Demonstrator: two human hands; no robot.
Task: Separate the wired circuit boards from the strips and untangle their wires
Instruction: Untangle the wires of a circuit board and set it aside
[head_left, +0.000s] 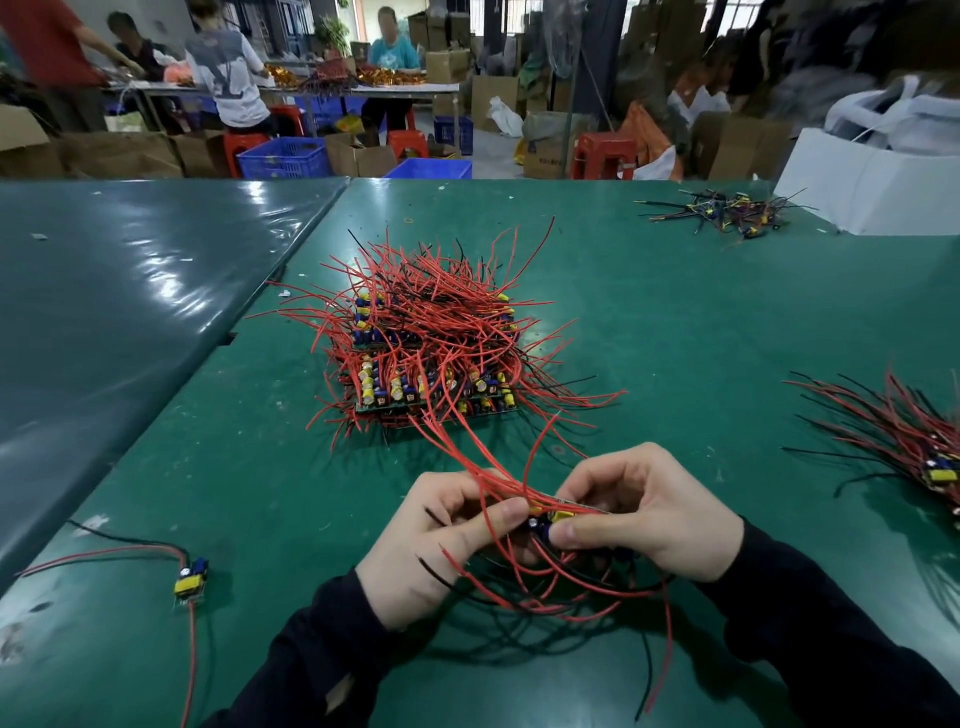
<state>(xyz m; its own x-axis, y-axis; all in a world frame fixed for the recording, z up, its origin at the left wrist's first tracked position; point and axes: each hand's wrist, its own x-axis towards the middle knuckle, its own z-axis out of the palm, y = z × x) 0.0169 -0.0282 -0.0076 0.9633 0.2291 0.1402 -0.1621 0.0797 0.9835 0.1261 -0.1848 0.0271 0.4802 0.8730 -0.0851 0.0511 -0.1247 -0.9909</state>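
The wired circuit board strip (558, 519) sits between my two hands above the near edge of the tabletop, its yellow and blue components just showing between my thumbs. My left hand (441, 540) pinches it from the left, thumb pressed on top and fingers curled beneath; my right hand (644, 519) pinches the other end the same way, thumb laid flat across a component. I judge the piece light, thin and rigid, likely to snap cleanly along a scored line if bent, so the hold belongs on the board edges and not on the upright capacitors or the solder joints, which look fragile. The red and black wires (519, 582) spilling from it are slim, glossy and springy; they loop under my wrists and trail toward the near edge, and a few rise toward the large pile. I expect them to slide apart if drawn out lengthwise and to snag if yanked sideways. One separated board (191, 579) lies near the left edge, its leads spread flat. The main stack of strips (431, 358) occupies the middle of the green tabletop (701, 322), a smooth, scuffed mat with a sheen. A sorted bundle (909, 441) lies at the right edge, and a small heap of scraps (727, 213) lies toward the far right corner beside a white box (872, 182).
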